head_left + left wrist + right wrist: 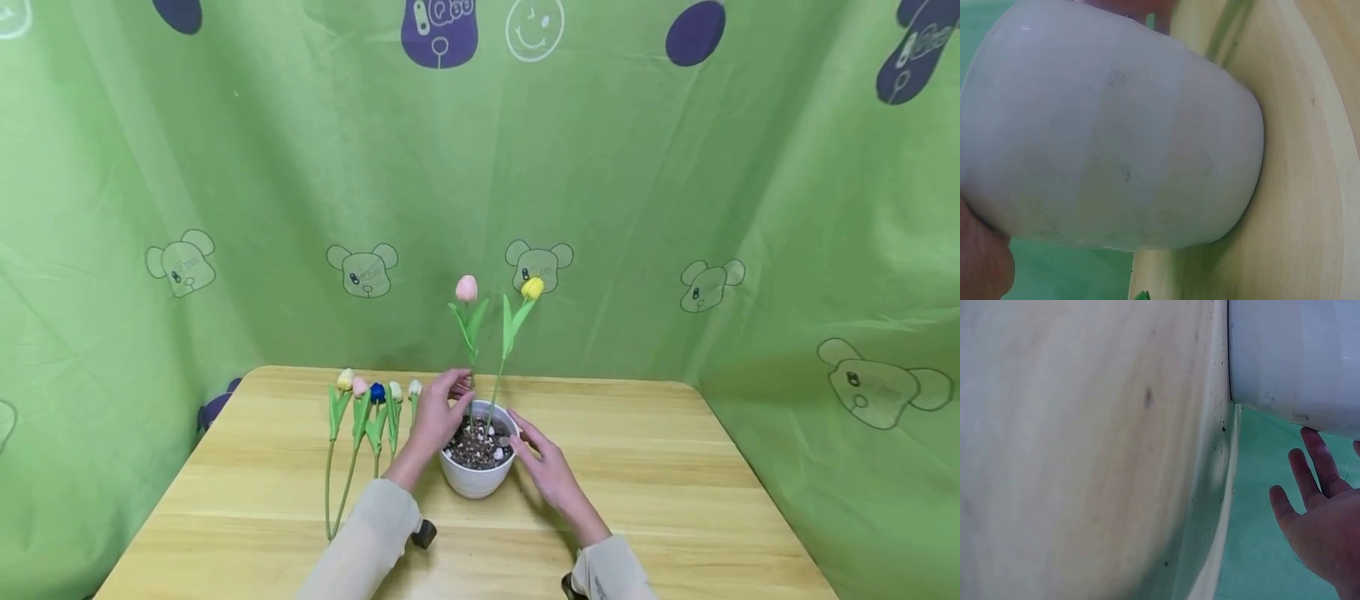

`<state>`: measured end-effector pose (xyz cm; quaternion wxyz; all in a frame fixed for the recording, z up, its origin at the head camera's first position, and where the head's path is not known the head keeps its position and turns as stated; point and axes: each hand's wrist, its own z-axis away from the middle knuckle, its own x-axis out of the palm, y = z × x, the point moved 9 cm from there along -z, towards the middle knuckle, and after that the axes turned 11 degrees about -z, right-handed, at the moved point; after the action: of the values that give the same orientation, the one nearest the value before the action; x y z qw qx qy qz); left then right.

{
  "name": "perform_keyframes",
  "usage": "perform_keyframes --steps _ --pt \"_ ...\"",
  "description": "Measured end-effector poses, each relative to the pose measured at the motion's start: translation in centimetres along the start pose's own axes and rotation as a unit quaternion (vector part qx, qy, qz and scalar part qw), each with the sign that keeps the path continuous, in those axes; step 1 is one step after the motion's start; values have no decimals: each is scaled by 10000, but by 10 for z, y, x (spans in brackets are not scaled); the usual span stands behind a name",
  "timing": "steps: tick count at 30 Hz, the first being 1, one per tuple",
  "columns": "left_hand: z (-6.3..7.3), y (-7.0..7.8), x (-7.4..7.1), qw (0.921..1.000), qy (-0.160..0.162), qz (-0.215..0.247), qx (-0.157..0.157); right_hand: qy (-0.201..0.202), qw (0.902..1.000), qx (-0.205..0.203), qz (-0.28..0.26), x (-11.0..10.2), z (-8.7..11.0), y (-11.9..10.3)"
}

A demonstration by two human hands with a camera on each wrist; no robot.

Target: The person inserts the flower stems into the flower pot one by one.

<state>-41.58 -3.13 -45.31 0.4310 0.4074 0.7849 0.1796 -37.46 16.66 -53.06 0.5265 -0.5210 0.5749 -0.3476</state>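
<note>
A white flowerpot (474,482) filled with dark soil and pale pebbles stands on the table. A pink tulip (467,289) and a yellow tulip (532,289) rise from the soil on green stems. My left hand (437,417) is at the pot's left, thumb and fingers about the pink tulip's stem; the exact contact is partly hidden. At the pot's right side, my right hand (551,475) rests with its fingers extended against the wall. The right wrist view shows those fingers (1305,478) spread beside the pot (1297,362). In the left wrist view the pot (1116,131) fills most of the frame.
Several loose tulips, including a blue tulip (377,392) and a cream tulip (345,380), lie on the table left of the pot, partly behind the left arm. The wooden table (660,500) ends at a green printed curtain (615,167).
</note>
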Motion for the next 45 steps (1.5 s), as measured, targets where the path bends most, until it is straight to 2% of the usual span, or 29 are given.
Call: perform_keyframes --steps 3,16,21,29,33,40,42,45 --pt "0 -3 3 9998 -115 155 -113 20 9999 102 -24 0 1 2" --pt "0 -8 9 9970 -356 485 -483 38 10000 49 -15 0 1 1" --pt "1 -10 10 9957 -363 638 -573 52 9999 101 -67 -1 2 3" --pt "2 -13 9 9929 -283 887 -738 35 9998 -48 -187 0 1 0" --pt "2 -16 9 9921 -220 935 -801 47 9998 -15 -213 2 4 -9" --pt "3 -20 6 9909 -259 1011 -855 -121 9997 -115 -199 2 17 -47" --pt "5 -21 3 9905 -315 1009 -876 -145 9997 -98 -162 3 16 -45" --pt "7 -25 -4 9909 -338 920 -919 -91 9997 -24 -232 3 11 -31"
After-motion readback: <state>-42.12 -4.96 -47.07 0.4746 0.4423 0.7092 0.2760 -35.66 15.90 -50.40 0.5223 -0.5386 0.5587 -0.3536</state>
